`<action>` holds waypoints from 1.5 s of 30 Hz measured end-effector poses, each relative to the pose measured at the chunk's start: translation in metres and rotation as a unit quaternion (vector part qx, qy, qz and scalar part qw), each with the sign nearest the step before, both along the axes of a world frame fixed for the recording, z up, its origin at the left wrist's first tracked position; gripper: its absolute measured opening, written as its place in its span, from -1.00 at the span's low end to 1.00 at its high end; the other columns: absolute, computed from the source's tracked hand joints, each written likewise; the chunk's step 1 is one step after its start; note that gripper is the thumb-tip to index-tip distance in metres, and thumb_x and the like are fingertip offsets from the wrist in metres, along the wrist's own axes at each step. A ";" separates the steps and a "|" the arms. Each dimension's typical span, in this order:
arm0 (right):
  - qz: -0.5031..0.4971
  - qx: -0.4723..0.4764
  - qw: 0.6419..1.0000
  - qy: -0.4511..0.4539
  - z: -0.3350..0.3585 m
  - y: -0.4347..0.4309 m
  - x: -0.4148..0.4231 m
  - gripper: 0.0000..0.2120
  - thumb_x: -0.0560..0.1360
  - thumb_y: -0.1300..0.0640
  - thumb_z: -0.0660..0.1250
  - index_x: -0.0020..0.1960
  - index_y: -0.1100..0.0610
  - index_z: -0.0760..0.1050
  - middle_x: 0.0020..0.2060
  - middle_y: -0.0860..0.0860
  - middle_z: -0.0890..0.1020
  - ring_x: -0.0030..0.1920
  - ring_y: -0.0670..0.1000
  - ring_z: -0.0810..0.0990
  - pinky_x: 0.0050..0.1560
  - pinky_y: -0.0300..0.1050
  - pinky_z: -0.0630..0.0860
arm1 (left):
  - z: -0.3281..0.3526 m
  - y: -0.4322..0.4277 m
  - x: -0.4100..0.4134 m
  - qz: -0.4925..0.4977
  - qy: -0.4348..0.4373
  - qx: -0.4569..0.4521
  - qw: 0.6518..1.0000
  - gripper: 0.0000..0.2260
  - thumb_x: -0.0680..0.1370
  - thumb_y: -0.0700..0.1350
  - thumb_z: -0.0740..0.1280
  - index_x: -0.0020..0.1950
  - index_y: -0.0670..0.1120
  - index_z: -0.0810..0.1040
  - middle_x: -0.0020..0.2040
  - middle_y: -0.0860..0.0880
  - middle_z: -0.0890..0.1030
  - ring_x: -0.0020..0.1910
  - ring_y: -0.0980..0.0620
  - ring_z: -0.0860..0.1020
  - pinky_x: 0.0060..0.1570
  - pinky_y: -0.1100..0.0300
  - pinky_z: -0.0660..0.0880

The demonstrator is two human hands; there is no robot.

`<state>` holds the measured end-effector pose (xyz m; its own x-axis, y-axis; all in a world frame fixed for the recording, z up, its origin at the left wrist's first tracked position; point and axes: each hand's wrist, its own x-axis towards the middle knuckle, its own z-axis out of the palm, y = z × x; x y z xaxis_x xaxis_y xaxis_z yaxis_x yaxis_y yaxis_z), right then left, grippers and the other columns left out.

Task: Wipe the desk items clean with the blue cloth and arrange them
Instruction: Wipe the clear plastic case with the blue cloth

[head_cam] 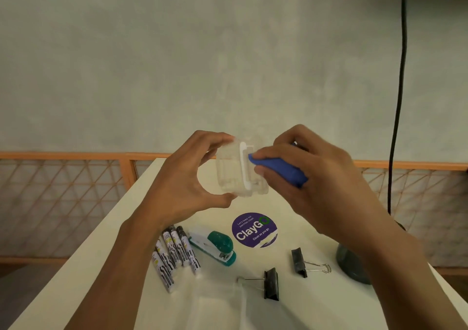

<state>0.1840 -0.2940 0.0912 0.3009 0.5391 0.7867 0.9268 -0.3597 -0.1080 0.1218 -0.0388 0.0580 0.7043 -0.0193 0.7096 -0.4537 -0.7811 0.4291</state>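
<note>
My left hand [187,175] grips a clear plastic box [236,170] with a white band, held up above the white desk [101,253]. My right hand [311,175] holds the bunched blue cloth [281,170] and presses its tip against the box's right side. On the desk below lie several markers [174,253] side by side, a green and white stapler [217,247], and two black binder clips [272,283] [300,262].
A round purple ClayGo sticker [254,229] is on the desk. A dark round lamp base [350,264] stands at the right edge, its black cable [400,89] running up the wall. An orange lattice fence [63,190] runs behind the desk.
</note>
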 end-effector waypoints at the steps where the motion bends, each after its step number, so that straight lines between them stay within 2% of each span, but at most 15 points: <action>1: -0.006 -0.017 1.000 0.007 -0.002 0.001 0.001 -0.74 0.64 -0.05 0.43 0.30 -0.07 0.70 0.07 -0.13 0.55 -0.12 -0.10 0.55 -0.14 -0.31 0.45 | 0.000 0.002 -0.001 0.007 -0.006 0.010 1.000 -0.17 0.30 -0.12 0.76 0.50 0.07 0.50 0.37 0.19 0.52 0.41 0.10 0.54 0.47 0.19 0.48; 6: 0.002 -0.050 0.999 0.017 -0.006 0.002 0.002 -0.75 0.65 -0.06 0.37 0.25 -0.08 0.72 0.02 -0.14 0.55 -0.16 -0.06 0.57 -0.17 -0.15 0.55 | 0.002 0.005 -0.002 0.016 -0.012 0.034 0.999 -0.19 0.30 -0.10 0.75 0.49 0.07 0.51 0.36 0.18 0.51 0.39 0.06 0.54 0.45 0.12 0.52; 11: -0.036 0.036 0.998 -0.034 -0.009 0.010 0.003 -0.78 0.64 0.03 0.44 0.22 0.07 0.74 0.03 -0.01 0.60 -0.15 0.00 0.60 -0.20 -0.14 0.59 | 0.009 0.004 -0.004 0.018 -0.043 0.049 0.998 -0.21 0.31 -0.10 0.74 0.49 0.06 0.53 0.35 0.16 0.53 0.35 0.02 0.56 0.40 0.05 0.56; 17: -0.008 -0.006 1.000 -0.014 -0.015 0.016 0.004 -0.76 0.61 0.00 0.44 0.24 0.00 0.74 0.01 -0.07 0.59 -0.20 -0.05 0.58 -0.22 -0.22 0.54 | 0.004 0.014 -0.005 0.040 -0.045 0.041 0.997 -0.19 0.29 -0.10 0.75 0.49 0.08 0.52 0.34 0.14 0.53 0.35 -0.03 0.57 0.39 -0.04 0.58; 23: -0.041 0.090 0.995 -0.034 -0.021 0.025 0.007 -0.78 0.61 0.09 0.53 0.23 0.10 0.72 0.00 0.02 0.61 -0.18 0.02 0.61 -0.22 -0.05 0.62 | 0.007 0.010 -0.003 0.043 -0.050 0.066 0.996 -0.21 0.31 -0.07 0.74 0.49 0.09 0.51 0.35 0.17 0.53 0.32 -0.01 0.57 0.31 -0.07 0.61; 28: -0.022 0.012 1.000 -0.018 -0.022 0.025 0.004 -0.78 0.63 0.03 0.45 0.25 0.00 0.72 0.05 -0.05 0.58 -0.18 -0.02 0.59 -0.25 -0.09 0.61 | 0.004 0.021 -0.004 0.051 -0.060 0.046 0.996 -0.19 0.29 -0.09 0.75 0.49 0.05 0.52 0.36 0.12 0.53 0.34 -0.01 0.57 0.38 -0.06 0.58; 31: -0.015 -0.004 1.000 -0.008 -0.022 0.024 0.007 -0.78 0.62 0.05 0.47 0.25 -0.04 0.72 0.05 -0.08 0.57 -0.19 -0.06 0.55 -0.25 -0.12 0.58 | 0.002 0.021 -0.004 0.053 -0.052 0.046 0.996 -0.19 0.29 -0.09 0.75 0.49 0.05 0.52 0.36 0.13 0.53 0.35 -0.03 0.57 0.39 -0.06 0.58; 34: -0.026 0.042 0.999 -0.011 -0.021 0.029 0.013 -0.82 0.59 0.13 0.53 0.19 0.02 0.73 0.03 -0.03 0.60 -0.17 0.00 0.62 -0.22 -0.03 0.63 | 0.003 0.016 -0.002 0.054 -0.048 0.050 0.996 -0.20 0.30 -0.10 0.74 0.49 0.07 0.51 0.36 0.15 0.52 0.34 0.00 0.57 0.36 -0.09 0.59; 38: -0.047 0.126 0.991 -0.007 -0.020 0.037 0.014 -0.82 0.59 0.11 0.55 0.17 0.10 0.72 0.03 0.00 0.64 -0.12 0.00 0.63 -0.13 -0.17 0.58 | 0.006 0.012 -0.003 0.073 -0.046 0.081 0.993 -0.19 0.32 -0.03 0.73 0.51 0.09 0.49 0.38 0.16 0.51 0.31 0.04 0.56 0.27 -0.10 0.62; 43: -0.033 0.051 0.998 0.005 -0.019 0.032 0.019 -0.85 0.60 0.11 0.51 0.16 0.05 0.72 0.01 -0.03 0.62 -0.14 0.01 0.61 -0.14 -0.01 0.60 | 0.009 0.013 -0.009 0.121 -0.054 0.100 0.986 -0.15 0.28 0.05 0.73 0.53 0.13 0.50 0.38 0.17 0.49 0.32 0.10 0.53 0.19 -0.05 0.61; 45: -0.020 0.033 0.998 0.042 -0.018 0.026 0.023 -0.86 0.60 0.12 0.49 0.14 0.00 0.73 -0.02 -0.07 0.61 -0.14 -0.03 0.60 -0.11 -0.04 0.58 | 0.010 0.013 -0.010 0.128 -0.050 0.100 0.985 -0.13 0.28 0.05 0.72 0.56 0.16 0.48 0.40 0.18 0.46 0.37 0.10 0.47 0.20 -0.01 0.59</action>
